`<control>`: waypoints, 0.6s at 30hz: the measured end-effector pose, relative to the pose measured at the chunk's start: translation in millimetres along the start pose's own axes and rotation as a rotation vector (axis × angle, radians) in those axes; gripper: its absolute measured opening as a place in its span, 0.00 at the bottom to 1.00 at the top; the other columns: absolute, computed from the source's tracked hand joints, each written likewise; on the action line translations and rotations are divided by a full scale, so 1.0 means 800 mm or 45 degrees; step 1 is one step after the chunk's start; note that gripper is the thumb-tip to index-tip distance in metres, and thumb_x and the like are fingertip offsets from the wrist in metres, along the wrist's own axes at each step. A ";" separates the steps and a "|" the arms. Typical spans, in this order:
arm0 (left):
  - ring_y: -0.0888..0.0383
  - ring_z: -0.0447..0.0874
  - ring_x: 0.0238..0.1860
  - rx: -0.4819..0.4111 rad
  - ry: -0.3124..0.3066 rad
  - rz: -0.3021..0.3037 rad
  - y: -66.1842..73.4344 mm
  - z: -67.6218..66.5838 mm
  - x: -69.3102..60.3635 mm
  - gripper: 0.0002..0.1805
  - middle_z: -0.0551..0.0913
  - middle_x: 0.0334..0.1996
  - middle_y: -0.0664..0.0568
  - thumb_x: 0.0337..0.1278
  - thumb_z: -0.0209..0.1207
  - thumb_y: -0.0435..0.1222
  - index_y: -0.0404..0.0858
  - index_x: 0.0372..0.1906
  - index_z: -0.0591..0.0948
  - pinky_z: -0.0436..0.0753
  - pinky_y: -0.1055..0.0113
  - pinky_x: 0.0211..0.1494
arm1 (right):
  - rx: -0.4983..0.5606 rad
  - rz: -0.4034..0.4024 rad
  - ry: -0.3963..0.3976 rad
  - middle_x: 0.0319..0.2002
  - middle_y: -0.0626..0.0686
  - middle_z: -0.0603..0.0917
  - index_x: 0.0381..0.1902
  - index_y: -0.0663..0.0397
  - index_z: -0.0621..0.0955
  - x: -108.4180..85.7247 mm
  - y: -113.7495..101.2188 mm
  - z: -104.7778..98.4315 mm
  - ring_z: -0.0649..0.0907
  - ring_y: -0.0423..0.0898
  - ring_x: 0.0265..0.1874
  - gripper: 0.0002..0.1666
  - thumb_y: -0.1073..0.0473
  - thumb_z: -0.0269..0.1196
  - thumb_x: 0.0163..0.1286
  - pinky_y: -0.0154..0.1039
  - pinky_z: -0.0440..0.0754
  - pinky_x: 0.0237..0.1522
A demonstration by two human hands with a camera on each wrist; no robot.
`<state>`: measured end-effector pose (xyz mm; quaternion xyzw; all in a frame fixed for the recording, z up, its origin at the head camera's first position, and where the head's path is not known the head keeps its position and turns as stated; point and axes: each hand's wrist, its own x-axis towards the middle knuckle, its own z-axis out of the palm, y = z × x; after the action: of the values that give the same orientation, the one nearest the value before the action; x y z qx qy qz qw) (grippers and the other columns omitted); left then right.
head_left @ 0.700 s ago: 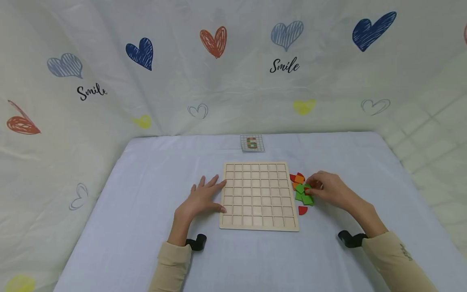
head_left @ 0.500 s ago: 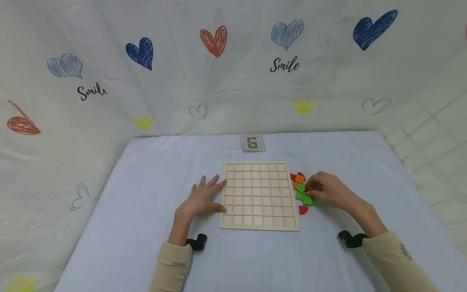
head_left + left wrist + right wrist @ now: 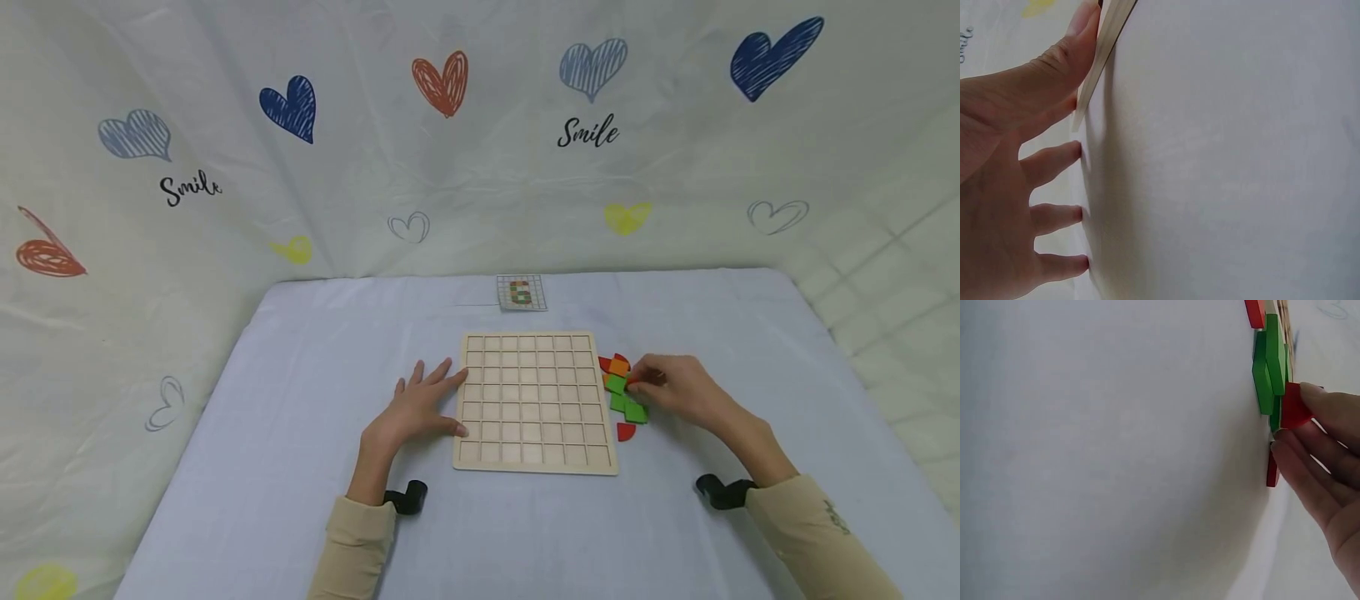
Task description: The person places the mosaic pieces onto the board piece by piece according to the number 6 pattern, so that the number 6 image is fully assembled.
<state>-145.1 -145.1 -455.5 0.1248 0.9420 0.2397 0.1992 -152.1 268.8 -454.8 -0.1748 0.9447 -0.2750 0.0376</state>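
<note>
A wooden grid board (image 3: 521, 403) with bare square cells lies in the middle of the table. My left hand (image 3: 414, 408) has its fingers spread, with the thumb and forefinger touching the board's left edge; the left wrist view shows the thumb against the wooden edge (image 3: 1105, 50). Beside the board's right edge, my right hand (image 3: 678, 385) pinches a red tile (image 3: 1295, 406) between thumb and fingers. Under and around it lie green tiles (image 3: 636, 412), an orange tile (image 3: 618, 367) and several red ones. One red quarter-round tile (image 3: 626, 432) lies apart, nearer the front.
A small card (image 3: 522, 293) with a coloured grid pattern lies at the table's back edge. A white cloth (image 3: 300, 433) covers the table, and a curtain printed with hearts (image 3: 440, 83) hangs behind it.
My right hand has tightened its pinch on the red tile. A green tile beneath it has shifted slightly. My left hand stays at the board's edge.
</note>
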 end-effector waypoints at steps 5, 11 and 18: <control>0.35 0.32 0.83 0.002 -0.003 -0.001 0.002 -0.002 -0.001 0.53 0.50 0.84 0.52 0.49 0.76 0.49 0.55 0.80 0.63 0.39 0.30 0.80 | 0.034 -0.005 0.057 0.37 0.52 0.89 0.43 0.57 0.87 0.004 -0.003 0.000 0.87 0.48 0.37 0.10 0.66 0.73 0.63 0.51 0.89 0.45; 0.35 0.33 0.83 0.012 -0.007 -0.007 0.003 -0.003 -0.001 0.53 0.51 0.84 0.51 0.49 0.76 0.49 0.55 0.80 0.63 0.39 0.30 0.80 | 0.138 0.045 0.092 0.40 0.52 0.90 0.46 0.57 0.88 0.010 -0.005 0.001 0.87 0.49 0.40 0.11 0.64 0.72 0.66 0.53 0.89 0.48; 0.35 0.33 0.83 0.005 -0.003 -0.012 0.003 -0.002 0.000 0.53 0.51 0.84 0.52 0.48 0.77 0.49 0.55 0.80 0.63 0.39 0.30 0.80 | 0.234 0.093 0.089 0.45 0.53 0.90 0.52 0.56 0.87 0.021 -0.013 0.007 0.86 0.49 0.43 0.15 0.57 0.69 0.71 0.47 0.88 0.51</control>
<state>-145.5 -144.1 -453.1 0.1210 0.9429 0.2366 0.2010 -163.9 251.5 -453.2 -0.1264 0.9219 -0.3649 0.0303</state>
